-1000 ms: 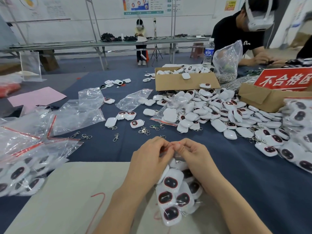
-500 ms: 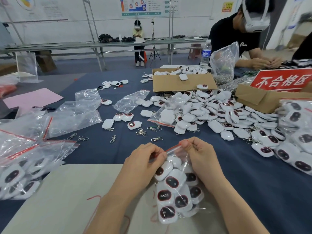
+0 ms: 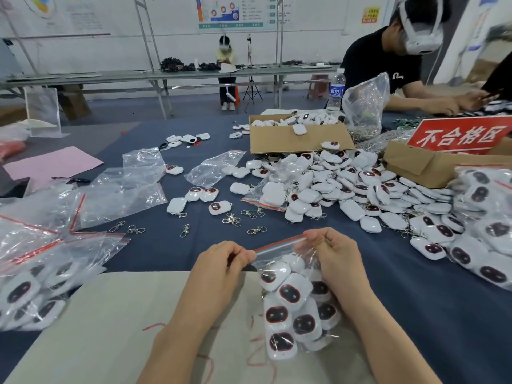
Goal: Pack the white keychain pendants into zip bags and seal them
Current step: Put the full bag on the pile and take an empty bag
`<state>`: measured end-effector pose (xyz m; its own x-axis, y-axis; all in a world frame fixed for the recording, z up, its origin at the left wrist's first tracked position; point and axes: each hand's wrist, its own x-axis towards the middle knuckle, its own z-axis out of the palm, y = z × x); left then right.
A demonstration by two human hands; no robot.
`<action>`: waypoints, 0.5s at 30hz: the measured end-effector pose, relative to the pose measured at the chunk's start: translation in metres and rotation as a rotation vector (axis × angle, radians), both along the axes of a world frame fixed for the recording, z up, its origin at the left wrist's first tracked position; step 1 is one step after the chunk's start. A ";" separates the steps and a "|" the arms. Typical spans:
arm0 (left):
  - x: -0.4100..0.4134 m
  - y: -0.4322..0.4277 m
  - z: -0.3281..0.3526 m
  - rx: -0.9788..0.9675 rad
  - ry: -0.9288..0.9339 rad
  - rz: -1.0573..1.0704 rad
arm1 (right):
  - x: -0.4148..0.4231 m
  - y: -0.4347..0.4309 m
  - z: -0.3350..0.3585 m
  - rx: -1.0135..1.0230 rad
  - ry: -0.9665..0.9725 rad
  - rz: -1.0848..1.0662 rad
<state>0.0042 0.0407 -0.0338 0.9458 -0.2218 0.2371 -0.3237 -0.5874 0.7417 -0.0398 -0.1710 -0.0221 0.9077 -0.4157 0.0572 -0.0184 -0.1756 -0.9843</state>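
Zip bag (image 3: 291, 303) at 6 o'clock, seal strip (image 3: 279, 244) pinched between left hand (image 3: 221, 270) and right hand (image 3: 332, 256), newly drawn apart; closure probably finishing.

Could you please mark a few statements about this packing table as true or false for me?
1. The left hand and right hand both pinch the top of one zip bag. True.
2. That zip bag is empty. False: it holds white pendants with dark faces.
3. The red sign stands at the table's left edge. False: it stands at the right, by a cardboard box.
4. Loose metal clasps lie on the blue cloth beyond the hands. True.
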 end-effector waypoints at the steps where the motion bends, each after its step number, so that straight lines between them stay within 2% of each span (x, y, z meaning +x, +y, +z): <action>1: 0.000 0.001 0.000 -0.014 -0.006 -0.001 | 0.000 -0.002 -0.001 0.029 0.007 -0.004; 5: -0.004 -0.002 0.005 -0.159 0.032 0.038 | 0.001 -0.007 -0.001 0.202 -0.028 -0.048; 7: -0.009 -0.012 0.009 -0.309 0.120 0.008 | 0.000 -0.004 0.002 0.314 -0.058 -0.021; 10: -0.021 -0.028 0.011 -0.495 0.294 -0.139 | -0.003 0.001 0.013 0.429 -0.116 0.008; 13: -0.034 -0.041 0.010 -0.604 0.485 -0.382 | -0.010 0.001 0.025 0.506 -0.160 -0.024; 15: -0.039 -0.051 0.010 -0.672 0.518 -0.441 | -0.018 -0.005 0.033 0.568 -0.193 -0.058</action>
